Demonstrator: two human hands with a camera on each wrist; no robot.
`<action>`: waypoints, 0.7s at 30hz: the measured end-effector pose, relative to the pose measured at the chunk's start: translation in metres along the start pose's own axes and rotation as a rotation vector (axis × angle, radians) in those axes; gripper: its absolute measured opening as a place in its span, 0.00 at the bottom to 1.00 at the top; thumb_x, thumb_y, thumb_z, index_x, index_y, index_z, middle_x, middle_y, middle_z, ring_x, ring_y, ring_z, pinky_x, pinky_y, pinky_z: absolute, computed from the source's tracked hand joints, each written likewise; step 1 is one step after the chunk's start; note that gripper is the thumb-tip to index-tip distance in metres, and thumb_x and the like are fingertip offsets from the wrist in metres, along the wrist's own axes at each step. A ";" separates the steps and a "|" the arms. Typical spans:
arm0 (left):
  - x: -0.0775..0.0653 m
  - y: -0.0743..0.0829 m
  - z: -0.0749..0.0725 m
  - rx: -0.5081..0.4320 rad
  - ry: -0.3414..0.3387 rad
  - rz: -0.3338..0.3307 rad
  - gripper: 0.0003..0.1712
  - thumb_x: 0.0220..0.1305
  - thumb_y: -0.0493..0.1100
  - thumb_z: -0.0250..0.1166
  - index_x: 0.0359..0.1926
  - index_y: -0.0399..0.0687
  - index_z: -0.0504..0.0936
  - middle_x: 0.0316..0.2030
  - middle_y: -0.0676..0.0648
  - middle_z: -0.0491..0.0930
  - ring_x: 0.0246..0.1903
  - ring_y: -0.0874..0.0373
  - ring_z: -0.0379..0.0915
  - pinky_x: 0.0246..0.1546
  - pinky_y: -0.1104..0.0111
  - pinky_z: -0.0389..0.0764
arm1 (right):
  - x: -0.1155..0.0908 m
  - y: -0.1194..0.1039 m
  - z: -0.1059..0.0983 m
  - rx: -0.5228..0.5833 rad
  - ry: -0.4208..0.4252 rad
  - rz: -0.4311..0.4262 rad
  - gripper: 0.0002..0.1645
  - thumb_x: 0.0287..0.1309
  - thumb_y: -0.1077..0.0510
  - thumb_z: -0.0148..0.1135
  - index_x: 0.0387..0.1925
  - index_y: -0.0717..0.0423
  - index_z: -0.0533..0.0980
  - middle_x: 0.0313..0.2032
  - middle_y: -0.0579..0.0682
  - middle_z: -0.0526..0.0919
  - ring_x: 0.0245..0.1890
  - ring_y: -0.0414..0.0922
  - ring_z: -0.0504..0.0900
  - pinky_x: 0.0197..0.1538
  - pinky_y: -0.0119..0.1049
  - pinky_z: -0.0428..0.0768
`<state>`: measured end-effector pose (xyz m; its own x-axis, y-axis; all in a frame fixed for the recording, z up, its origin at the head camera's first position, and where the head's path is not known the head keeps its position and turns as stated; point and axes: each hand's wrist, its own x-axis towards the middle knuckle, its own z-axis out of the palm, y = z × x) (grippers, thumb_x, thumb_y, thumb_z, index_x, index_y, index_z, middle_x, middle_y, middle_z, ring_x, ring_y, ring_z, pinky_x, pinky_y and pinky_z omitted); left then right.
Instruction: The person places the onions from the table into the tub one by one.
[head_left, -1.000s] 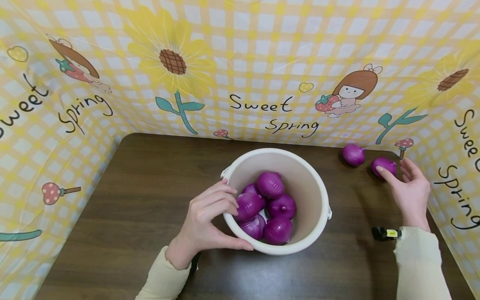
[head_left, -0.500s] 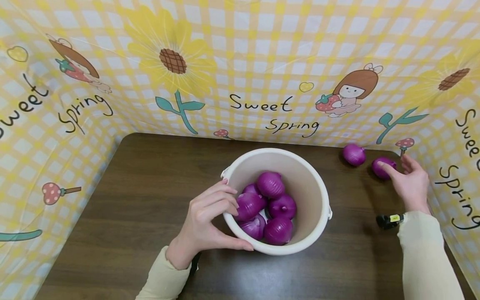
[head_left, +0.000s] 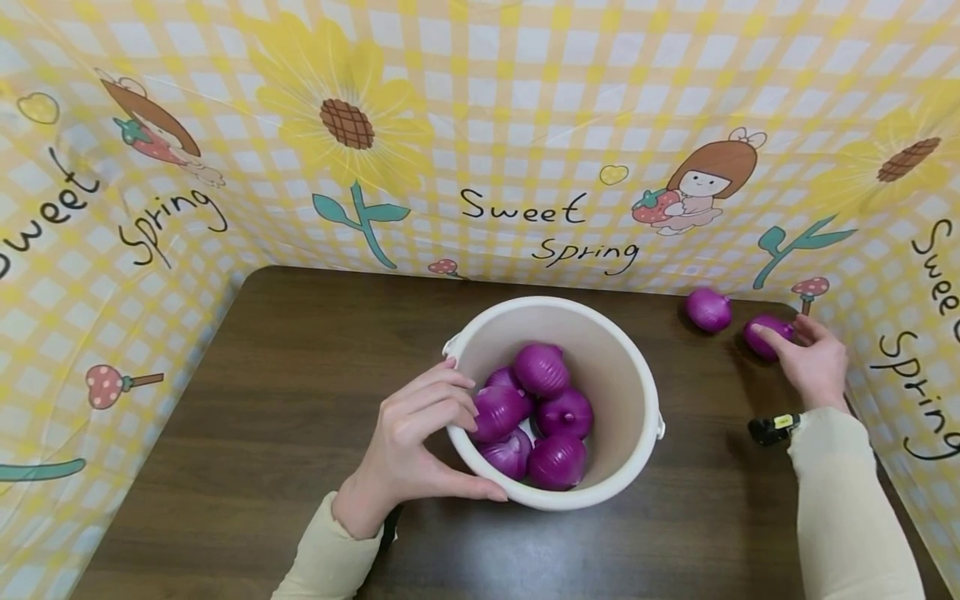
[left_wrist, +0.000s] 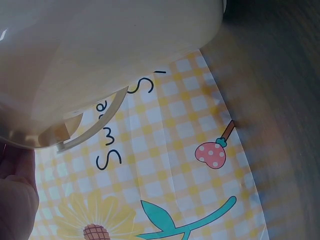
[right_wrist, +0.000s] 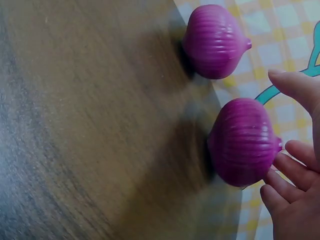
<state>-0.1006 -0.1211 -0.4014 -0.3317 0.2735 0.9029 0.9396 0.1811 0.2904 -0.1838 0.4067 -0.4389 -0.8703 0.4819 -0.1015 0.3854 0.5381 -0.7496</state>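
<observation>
My left hand [head_left: 423, 429] grips the near left rim of a white bucket [head_left: 633, 367], thumb outside and fingertips over the edge. Inside the bucket lie several purple onions [head_left: 542, 370]. At the far right of the table my right hand [head_left: 813, 358] is beside another purple onion [head_left: 767, 337]. In the right wrist view that onion [right_wrist: 244, 142] lies between the hand's parted thumb and fingers [right_wrist: 295, 172]; the thumb is clear of it, and whether a fingertip touches it I cannot tell. One more onion [head_left: 708, 310] lies just left of it.
The dark wooden table [head_left: 315, 358] is bordered by a yellow checked cloth [head_left: 480, 100] at the back and both sides. A curved bucket handle [left_wrist: 102, 122] hangs at the bucket's side in the left wrist view. A black strap [head_left: 774, 428] is on my right wrist.
My right hand has shifted slightly to the left and its fingers have come a little nearer the onion. The left hand, bucket and onions stay practically where they were.
</observation>
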 end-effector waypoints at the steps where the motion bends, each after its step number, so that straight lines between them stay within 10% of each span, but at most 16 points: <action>1: 0.000 0.000 0.000 -0.001 0.000 0.000 0.35 0.38 0.69 0.83 0.26 0.46 0.78 0.29 0.50 0.80 0.38 0.48 0.81 0.60 0.47 0.77 | 0.000 0.002 0.001 -0.002 0.002 0.003 0.56 0.62 0.36 0.67 0.78 0.60 0.55 0.74 0.63 0.59 0.72 0.58 0.61 0.72 0.38 0.65; 21: -0.001 0.000 0.001 0.006 -0.004 -0.001 0.35 0.38 0.70 0.82 0.26 0.46 0.78 0.29 0.49 0.80 0.39 0.48 0.81 0.60 0.46 0.77 | 0.005 0.017 0.012 0.020 0.015 0.071 0.58 0.61 0.33 0.65 0.78 0.61 0.53 0.75 0.64 0.56 0.74 0.60 0.55 0.76 0.50 0.56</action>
<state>-0.1004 -0.1207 -0.4025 -0.3334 0.2769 0.9012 0.9386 0.1873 0.2897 -0.1851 0.4102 -0.4601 -0.8362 0.5290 -0.1449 0.4395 0.4884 -0.7539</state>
